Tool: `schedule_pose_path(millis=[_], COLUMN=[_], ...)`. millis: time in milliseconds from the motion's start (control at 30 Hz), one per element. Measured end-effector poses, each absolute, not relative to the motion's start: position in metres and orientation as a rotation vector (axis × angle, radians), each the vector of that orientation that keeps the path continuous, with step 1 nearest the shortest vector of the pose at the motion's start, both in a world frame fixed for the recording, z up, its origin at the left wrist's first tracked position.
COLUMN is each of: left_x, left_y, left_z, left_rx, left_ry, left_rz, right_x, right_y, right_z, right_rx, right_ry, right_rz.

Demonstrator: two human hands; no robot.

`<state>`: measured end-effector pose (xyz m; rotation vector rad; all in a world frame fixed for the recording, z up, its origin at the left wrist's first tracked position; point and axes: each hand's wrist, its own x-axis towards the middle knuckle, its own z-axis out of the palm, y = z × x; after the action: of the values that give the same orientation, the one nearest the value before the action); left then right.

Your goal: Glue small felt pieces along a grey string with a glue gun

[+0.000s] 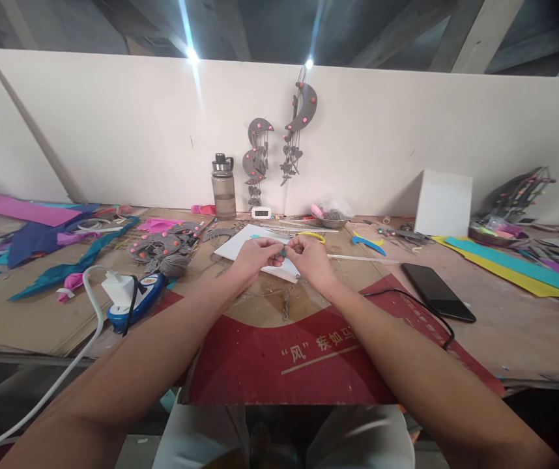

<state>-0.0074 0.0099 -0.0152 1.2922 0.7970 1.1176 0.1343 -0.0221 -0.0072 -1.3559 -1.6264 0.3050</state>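
My left hand (261, 255) and my right hand (307, 256) meet above a white sheet (233, 242), fingers bent into pinches. Between the fingertips shows a tiny teal piece (283, 251), too small for me to name its kind; both hands seem to grip it. Another light-blue scrap (254, 236) lies on the sheet beside my left knuckles. Below my hands, a thin dark cord (286, 306) rests on the cardboard. Yellow-handled scissors or a similar tool (316, 236) are partly hidden behind my right hand.
Red printed cardboard (260, 365) covers the table's front edge. Left are a blue power strip (135, 309), grey felt pieces with pink dots (162, 244) and felt scraps. A bottle (224, 189) stands behind; a phone (436, 291) lies right. Grey moon ornaments (303, 107) hang on the wall.
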Motion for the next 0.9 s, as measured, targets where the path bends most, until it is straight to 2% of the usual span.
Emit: schedule_pose_path(millis=[200,467,600,733,900], left_x=[-0.010,-0.039,-0.061,-0.079,-0.091], left_y=[0.016,0.050,0.067,0.076,0.083], left_z=[-0.014,-0.012,-0.006,-0.001,0.000], left_rx=[1.263,1.123,0.972,0.792,0.696], left_ry=[0.827,0.951,0.926,0.843,0.754], left_rz=[1.180,1.448,1.617,1.759,1.846], right_x=[0.135,0.138,0.140,0.149,0.163], right_y=[-0.021,-0.020,-0.027,-0.045,-0.070], right_z=[-0.011,-0.006,0.008,0.034,0.057], right_rx=[-1.305,-1.257,-1.209,-0.939,-0.715], right_ry=[-1.694,-1.705,-1.534,-1.457,-1.562], right_rz=[0.291,0.382,0.743,1.215,1.320])
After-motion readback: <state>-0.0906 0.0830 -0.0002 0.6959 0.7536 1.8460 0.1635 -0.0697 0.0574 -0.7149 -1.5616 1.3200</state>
